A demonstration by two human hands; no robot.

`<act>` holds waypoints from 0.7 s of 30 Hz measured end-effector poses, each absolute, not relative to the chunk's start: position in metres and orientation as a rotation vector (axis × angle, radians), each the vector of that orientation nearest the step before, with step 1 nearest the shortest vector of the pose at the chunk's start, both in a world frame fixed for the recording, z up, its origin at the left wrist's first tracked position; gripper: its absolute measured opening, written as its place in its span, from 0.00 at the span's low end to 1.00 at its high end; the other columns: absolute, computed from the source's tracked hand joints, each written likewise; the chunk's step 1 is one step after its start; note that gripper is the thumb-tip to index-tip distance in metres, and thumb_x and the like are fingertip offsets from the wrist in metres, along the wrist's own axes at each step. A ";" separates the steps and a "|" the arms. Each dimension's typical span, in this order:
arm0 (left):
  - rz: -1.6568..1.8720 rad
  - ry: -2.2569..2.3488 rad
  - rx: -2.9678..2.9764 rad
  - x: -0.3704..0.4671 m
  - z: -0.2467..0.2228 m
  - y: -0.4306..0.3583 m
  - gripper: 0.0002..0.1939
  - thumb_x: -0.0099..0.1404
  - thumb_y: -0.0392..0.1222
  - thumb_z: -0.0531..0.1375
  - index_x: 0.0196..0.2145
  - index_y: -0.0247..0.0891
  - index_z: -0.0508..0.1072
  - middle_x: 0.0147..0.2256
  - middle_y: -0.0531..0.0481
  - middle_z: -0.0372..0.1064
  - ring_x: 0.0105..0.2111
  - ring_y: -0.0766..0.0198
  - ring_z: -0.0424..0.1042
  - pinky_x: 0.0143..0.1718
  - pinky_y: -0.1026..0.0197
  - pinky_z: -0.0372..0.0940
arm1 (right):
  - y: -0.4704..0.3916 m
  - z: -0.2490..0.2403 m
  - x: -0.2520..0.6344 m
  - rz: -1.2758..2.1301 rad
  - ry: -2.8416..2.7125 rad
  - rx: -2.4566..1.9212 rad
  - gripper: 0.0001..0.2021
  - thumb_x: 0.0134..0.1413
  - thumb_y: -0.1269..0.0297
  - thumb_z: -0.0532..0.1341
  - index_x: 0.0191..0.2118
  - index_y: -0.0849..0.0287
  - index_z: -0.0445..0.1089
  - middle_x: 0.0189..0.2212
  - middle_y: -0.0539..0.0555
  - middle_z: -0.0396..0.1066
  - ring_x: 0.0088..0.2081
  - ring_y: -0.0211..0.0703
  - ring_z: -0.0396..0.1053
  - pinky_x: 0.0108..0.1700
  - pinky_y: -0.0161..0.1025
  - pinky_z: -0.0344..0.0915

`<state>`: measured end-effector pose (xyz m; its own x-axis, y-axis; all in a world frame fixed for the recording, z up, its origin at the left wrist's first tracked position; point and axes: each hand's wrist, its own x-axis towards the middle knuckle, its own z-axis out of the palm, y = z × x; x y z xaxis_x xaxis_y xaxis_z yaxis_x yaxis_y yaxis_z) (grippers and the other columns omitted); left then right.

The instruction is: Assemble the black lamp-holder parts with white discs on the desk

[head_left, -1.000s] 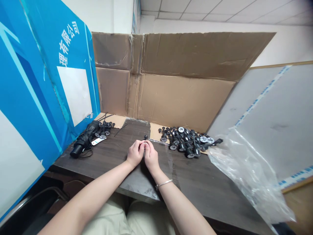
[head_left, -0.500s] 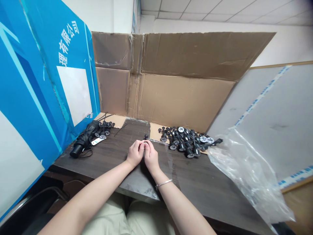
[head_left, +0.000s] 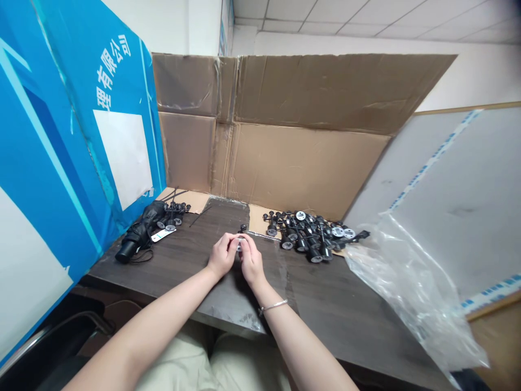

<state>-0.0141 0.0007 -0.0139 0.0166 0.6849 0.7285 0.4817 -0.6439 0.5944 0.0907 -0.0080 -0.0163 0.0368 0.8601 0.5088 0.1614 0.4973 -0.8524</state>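
Observation:
My left hand (head_left: pixel 222 255) and my right hand (head_left: pixel 251 259) meet over the middle of the dark table, fingers curled round one small black part (head_left: pixel 243 228). Its black tip stands up beyond my fingertips, and a pale round face (head_left: pixel 240 244) shows between my thumbs. The rest of it is hidden by my fingers. To the right of my hands lies a pile of black parts (head_left: pixel 313 239) with pale round ends. A smaller group of similar parts (head_left: pixel 173 214) lies at the left.
A folded black umbrella (head_left: pixel 140 233) with a white tag (head_left: pixel 163 234) lies at the left. Thin black ties (head_left: pixel 200 216) rest behind my hands. Clear plastic (head_left: pixel 419 293) drapes over the right edge. Cardboard (head_left: pixel 305 163) stands along the back.
My thumbs have parted a little, and a pale round face now shows between them. The piles have not been touched.

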 end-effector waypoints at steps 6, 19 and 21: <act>1.666 1.253 2.048 -0.018 -0.014 0.000 0.13 0.65 0.45 0.45 0.38 0.38 0.66 0.36 0.47 0.71 0.36 0.64 0.71 0.38 0.62 0.65 | -0.006 -0.022 0.093 0.726 -1.488 -0.883 0.23 0.58 0.52 0.43 0.47 0.62 0.63 0.17 0.47 0.60 0.20 0.36 0.60 0.27 0.35 0.60; 1.505 1.261 2.071 -0.020 -0.009 -0.005 0.18 0.55 0.46 0.57 0.43 0.39 0.63 0.40 0.46 0.69 0.38 0.61 0.70 0.40 0.59 0.65 | -0.006 -0.018 0.097 0.702 -1.476 -0.874 0.23 0.56 0.50 0.44 0.46 0.60 0.65 0.26 0.53 0.70 0.28 0.40 0.67 0.32 0.38 0.64; 1.475 1.280 2.083 -0.019 -0.008 -0.006 0.21 0.51 0.45 0.61 0.42 0.39 0.62 0.40 0.47 0.68 0.38 0.61 0.70 0.39 0.59 0.65 | -0.006 -0.018 0.098 0.683 -1.474 -0.859 0.23 0.56 0.49 0.45 0.44 0.60 0.66 0.37 0.56 0.71 0.37 0.43 0.68 0.39 0.40 0.64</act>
<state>-0.0192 -0.0059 -0.0085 0.0837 0.7864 0.6120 0.4949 -0.5658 0.6595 0.0975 -0.0063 -0.0177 0.0126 0.8324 0.5541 0.1147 0.5493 -0.8277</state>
